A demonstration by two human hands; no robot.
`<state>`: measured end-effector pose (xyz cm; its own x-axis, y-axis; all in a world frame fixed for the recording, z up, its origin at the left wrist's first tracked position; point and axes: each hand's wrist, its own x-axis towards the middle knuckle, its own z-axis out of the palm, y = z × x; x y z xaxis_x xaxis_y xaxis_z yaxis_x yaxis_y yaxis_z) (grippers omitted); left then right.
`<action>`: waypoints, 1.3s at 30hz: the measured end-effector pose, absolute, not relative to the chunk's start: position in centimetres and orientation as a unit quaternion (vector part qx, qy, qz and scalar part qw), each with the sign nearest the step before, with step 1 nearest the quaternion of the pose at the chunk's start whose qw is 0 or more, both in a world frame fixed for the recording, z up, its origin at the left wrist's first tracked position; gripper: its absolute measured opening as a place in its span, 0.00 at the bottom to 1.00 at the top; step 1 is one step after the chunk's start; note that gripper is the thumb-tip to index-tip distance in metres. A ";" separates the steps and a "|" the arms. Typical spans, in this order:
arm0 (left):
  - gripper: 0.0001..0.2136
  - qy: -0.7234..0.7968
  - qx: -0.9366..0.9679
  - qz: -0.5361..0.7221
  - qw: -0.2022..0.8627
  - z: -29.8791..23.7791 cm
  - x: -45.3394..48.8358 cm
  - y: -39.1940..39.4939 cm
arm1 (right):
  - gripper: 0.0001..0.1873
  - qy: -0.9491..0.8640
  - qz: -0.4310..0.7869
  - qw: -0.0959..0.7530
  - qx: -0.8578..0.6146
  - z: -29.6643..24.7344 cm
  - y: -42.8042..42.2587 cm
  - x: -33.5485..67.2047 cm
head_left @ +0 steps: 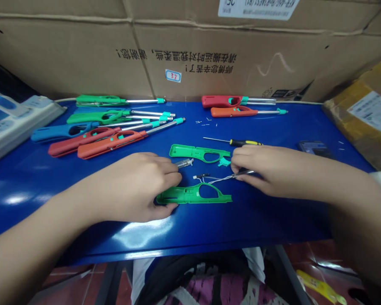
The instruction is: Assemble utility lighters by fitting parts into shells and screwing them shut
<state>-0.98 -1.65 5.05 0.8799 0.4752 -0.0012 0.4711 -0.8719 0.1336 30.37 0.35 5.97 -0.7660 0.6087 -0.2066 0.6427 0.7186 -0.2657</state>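
On the blue table [209, 224] lies an opened green lighter shell half [197, 195]; my left hand [136, 186] grips its left end, fingers curled round it. My right hand [260, 167] pinches a thin metal tube [246, 172] with white wires [216, 178] trailing left to a small black part [201, 175]. The other green shell half [198, 152] lies just beyond, beside a small teal trigger piece [224, 161] and a clear gas cartridge [184, 162]. A screwdriver with a yellow and black handle [238, 142] rests behind my right hand.
Several assembled long-nosed lighters in green, blue, red and orange lie at the back left [114, 127]; two more, red and orange, at the back centre [238, 106]. Cardboard boxes [193, 46] wall the rear. A white device [15, 118] sits left, a dark phone [313, 148] right.
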 end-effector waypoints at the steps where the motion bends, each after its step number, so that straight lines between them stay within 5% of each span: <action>1: 0.10 0.248 0.966 0.013 0.065 5.1 -1.0 -1.7 | 0.08 0.931 -0.158 0.030 0.327 6.1 0.2 30.2; 9: 0.11 0.263 0.963 0.012 0.048 4.9 -0.9 -1.4 | 0.03 0.902 -0.241 -0.198 0.298 4.8 -1.1 30.3; 14: 0.12 0.272 0.958 -0.002 0.089 4.7 -1.2 -1.2 | 0.01 0.913 -0.277 -0.116 0.277 3.1 -0.3 31.0; 24: 0.11 0.293 0.947 0.002 0.129 4.4 -1.5 -0.9 | 0.07 0.939 -0.195 -0.103 0.264 2.7 0.1 31.6; 33: 0.17 0.258 0.964 0.072 0.004 3.9 -0.8 -1.5 | 0.09 0.953 -0.149 -0.095 0.246 2.7 -0.1 31.3; 39: 0.16 0.279 0.957 0.074 0.021 3.3 -0.4 -1.7 | 0.07 0.950 -0.153 -0.123 0.244 2.5 -0.2 31.2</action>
